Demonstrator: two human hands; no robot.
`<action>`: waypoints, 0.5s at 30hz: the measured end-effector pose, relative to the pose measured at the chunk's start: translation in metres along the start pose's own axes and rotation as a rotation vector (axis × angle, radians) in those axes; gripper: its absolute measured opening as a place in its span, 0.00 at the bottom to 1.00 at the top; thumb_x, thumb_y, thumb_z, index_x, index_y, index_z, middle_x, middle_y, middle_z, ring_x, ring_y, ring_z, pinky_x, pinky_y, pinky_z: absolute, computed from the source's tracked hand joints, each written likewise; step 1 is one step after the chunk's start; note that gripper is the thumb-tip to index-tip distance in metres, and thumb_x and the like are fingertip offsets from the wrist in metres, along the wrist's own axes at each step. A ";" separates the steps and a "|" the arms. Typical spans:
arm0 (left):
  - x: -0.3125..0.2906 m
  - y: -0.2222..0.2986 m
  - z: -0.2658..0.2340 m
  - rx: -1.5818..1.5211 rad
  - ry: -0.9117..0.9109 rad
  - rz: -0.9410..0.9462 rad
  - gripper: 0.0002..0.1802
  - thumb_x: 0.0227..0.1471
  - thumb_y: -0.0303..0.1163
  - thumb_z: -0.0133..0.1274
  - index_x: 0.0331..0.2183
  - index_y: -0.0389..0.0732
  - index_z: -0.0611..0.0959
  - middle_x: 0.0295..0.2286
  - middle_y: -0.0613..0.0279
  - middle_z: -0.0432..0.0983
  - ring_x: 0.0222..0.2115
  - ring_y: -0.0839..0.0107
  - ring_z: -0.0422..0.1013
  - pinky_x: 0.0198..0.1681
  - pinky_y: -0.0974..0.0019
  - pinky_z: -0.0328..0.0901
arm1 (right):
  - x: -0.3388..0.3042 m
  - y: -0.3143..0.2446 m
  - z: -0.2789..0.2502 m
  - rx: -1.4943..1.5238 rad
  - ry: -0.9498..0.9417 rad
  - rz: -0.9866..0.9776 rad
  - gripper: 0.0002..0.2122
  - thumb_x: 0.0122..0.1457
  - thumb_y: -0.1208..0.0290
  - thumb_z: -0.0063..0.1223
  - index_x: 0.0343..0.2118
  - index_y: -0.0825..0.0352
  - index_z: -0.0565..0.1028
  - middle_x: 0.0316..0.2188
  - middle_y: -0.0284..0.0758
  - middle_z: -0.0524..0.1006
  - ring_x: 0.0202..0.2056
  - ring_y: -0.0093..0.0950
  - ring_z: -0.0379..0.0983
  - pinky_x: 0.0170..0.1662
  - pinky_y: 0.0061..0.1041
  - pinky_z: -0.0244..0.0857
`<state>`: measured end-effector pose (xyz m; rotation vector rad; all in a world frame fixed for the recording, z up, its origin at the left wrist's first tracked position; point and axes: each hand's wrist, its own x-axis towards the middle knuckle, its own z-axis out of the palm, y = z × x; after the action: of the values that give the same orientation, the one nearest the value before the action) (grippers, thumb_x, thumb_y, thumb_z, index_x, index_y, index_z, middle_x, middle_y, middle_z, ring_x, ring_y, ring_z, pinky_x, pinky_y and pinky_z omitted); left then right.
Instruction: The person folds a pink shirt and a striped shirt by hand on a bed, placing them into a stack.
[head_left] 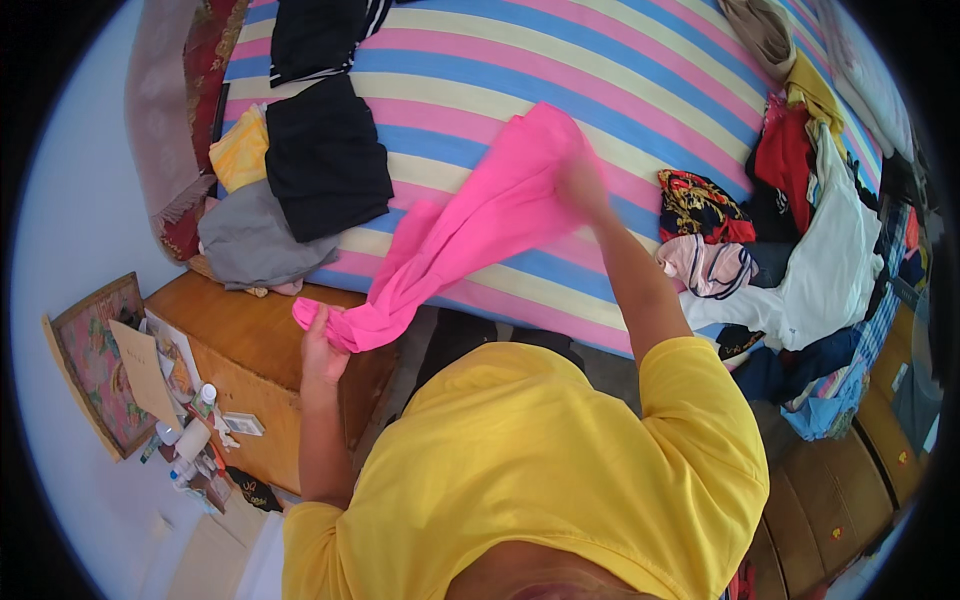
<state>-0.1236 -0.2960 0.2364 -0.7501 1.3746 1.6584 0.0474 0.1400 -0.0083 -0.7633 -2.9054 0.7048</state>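
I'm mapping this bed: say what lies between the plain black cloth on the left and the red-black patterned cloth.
Head view: the pink cloth and the right hand, with striped bedding on either side.

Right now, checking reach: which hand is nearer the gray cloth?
Left. The left hand is below the gray cloth in the picture; the right hand is farther off, to its right.
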 end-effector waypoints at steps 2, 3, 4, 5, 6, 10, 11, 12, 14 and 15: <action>0.003 0.002 0.004 0.010 0.006 0.006 0.14 0.56 0.41 0.43 0.30 0.40 0.75 0.28 0.63 0.74 0.33 0.70 0.71 0.40 0.64 0.65 | -0.021 -0.003 -0.013 0.018 -0.224 0.110 0.06 0.45 0.70 0.46 0.22 0.61 0.75 0.27 0.43 0.75 0.32 0.40 0.72 0.35 0.41 0.64; 0.005 0.002 0.005 0.017 0.003 0.002 0.14 0.56 0.41 0.43 0.30 0.40 0.75 0.28 0.63 0.74 0.33 0.70 0.71 0.40 0.64 0.65 | -0.027 -0.004 -0.017 0.019 -0.223 0.119 0.06 0.45 0.70 0.46 0.22 0.61 0.75 0.27 0.43 0.75 0.32 0.40 0.72 0.35 0.41 0.64; 0.006 0.003 0.004 0.014 -0.009 0.000 0.14 0.56 0.41 0.42 0.30 0.40 0.75 0.28 0.62 0.74 0.33 0.70 0.71 0.40 0.64 0.65 | -0.031 -0.005 -0.021 0.052 -0.302 0.129 0.06 0.45 0.70 0.46 0.22 0.62 0.75 0.24 0.44 0.74 0.31 0.41 0.71 0.34 0.41 0.64; 0.006 0.003 0.004 0.010 -0.020 -0.001 0.14 0.56 0.41 0.42 0.30 0.40 0.74 0.28 0.62 0.74 0.33 0.69 0.71 0.40 0.64 0.65 | -0.033 -0.006 -0.024 0.087 -0.380 0.136 0.06 0.45 0.70 0.45 0.22 0.63 0.75 0.21 0.45 0.73 0.29 0.42 0.71 0.34 0.40 0.64; 0.006 0.004 0.006 0.016 -0.021 -0.003 0.14 0.56 0.41 0.42 0.30 0.40 0.74 0.28 0.62 0.74 0.33 0.69 0.71 0.40 0.64 0.65 | -0.031 -0.008 -0.028 0.090 -0.379 0.141 0.06 0.45 0.70 0.45 0.22 0.63 0.75 0.21 0.45 0.73 0.29 0.42 0.71 0.34 0.40 0.64; 0.001 0.003 0.009 0.034 0.023 -0.003 0.13 0.56 0.39 0.42 0.31 0.39 0.74 0.28 0.62 0.73 0.32 0.69 0.71 0.40 0.64 0.65 | -0.009 -0.025 -0.037 0.115 -0.177 0.233 0.07 0.46 0.71 0.43 0.22 0.66 0.75 0.32 0.43 0.73 0.35 0.40 0.69 0.36 0.38 0.64; 0.000 0.001 0.008 0.025 0.035 0.008 0.13 0.56 0.39 0.42 0.31 0.39 0.74 0.28 0.62 0.73 0.32 0.69 0.71 0.39 0.64 0.65 | -0.004 -0.027 -0.037 0.127 0.037 0.195 0.08 0.47 0.71 0.42 0.22 0.66 0.75 0.37 0.43 0.72 0.38 0.40 0.68 0.38 0.37 0.64; 0.000 0.001 0.009 0.029 0.037 0.011 0.13 0.56 0.39 0.42 0.31 0.39 0.74 0.28 0.62 0.73 0.32 0.69 0.71 0.39 0.64 0.65 | 0.000 -0.025 -0.033 0.132 0.039 0.195 0.08 0.47 0.71 0.42 0.22 0.66 0.75 0.37 0.43 0.72 0.38 0.40 0.68 0.38 0.37 0.64; -0.001 0.001 0.008 0.030 0.024 0.007 0.13 0.56 0.38 0.42 0.30 0.39 0.74 0.28 0.62 0.73 0.32 0.69 0.71 0.39 0.64 0.65 | 0.010 -0.018 -0.020 -0.049 0.148 -0.042 0.09 0.47 0.71 0.42 0.21 0.66 0.75 0.44 0.39 0.68 0.41 0.40 0.65 0.42 0.35 0.62; -0.002 0.001 0.008 0.030 0.029 0.008 0.13 0.56 0.38 0.42 0.30 0.39 0.74 0.28 0.62 0.73 0.32 0.69 0.71 0.39 0.64 0.65 | 0.015 -0.018 -0.016 -0.045 0.147 -0.044 0.09 0.47 0.71 0.42 0.21 0.66 0.75 0.44 0.39 0.68 0.41 0.40 0.65 0.42 0.35 0.62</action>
<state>-0.1235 -0.2888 0.2401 -0.7548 1.4213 1.6361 0.0286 0.1396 0.0129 -0.7200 -2.8045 0.5564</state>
